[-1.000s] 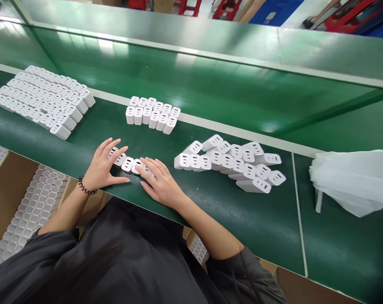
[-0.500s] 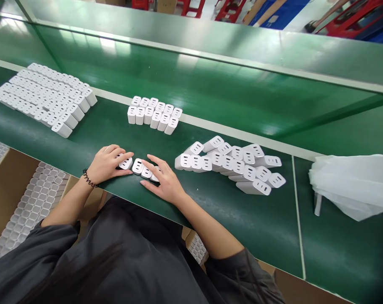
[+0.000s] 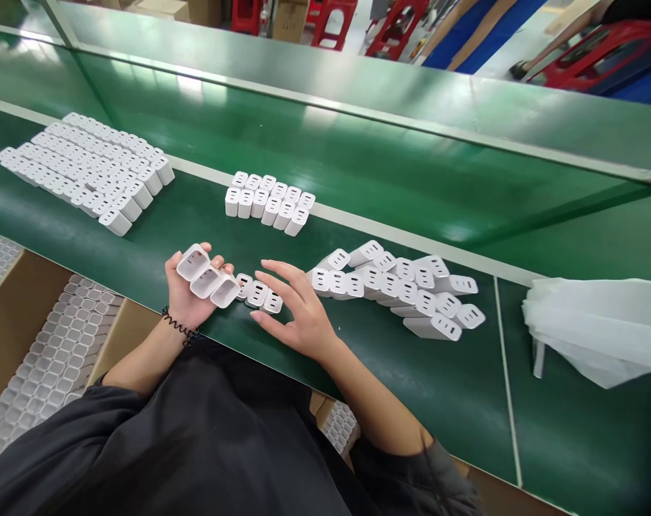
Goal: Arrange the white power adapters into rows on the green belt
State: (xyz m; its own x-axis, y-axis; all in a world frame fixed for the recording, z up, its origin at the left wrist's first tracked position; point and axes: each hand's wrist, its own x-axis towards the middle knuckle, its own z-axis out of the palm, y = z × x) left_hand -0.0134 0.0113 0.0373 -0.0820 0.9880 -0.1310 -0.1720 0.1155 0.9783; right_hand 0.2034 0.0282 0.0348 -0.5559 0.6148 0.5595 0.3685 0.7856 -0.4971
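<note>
Three white charger housings (image 3: pixel 207 282) lie in a row in my left hand (image 3: pixel 192 302), which is closed round them and raised over the bench edge. Their hollow open ends face up toward me. Just right of them, three more charger housings (image 3: pixel 257 292) stand side by side on the green bench, slotted ends up. My right hand (image 3: pixel 301 315) is beside that short row, its fingers apart and holding nothing. Whether a fingertip touches the rightmost housing I cannot tell.
A large block of housings (image 3: pixel 89 161) stands at far left, a double row (image 3: pixel 269 204) behind my hands, and a loose, leaning group (image 3: pixel 395 283) at right. A translucent plastic sheet (image 3: pixel 599 322) lies far right. Cartons of housings (image 3: pixel 51 358) sit below the bench.
My left hand has lifted three housings and turned them so their hollow ends show. My right hand has shifted slightly right and opened away from the row.
</note>
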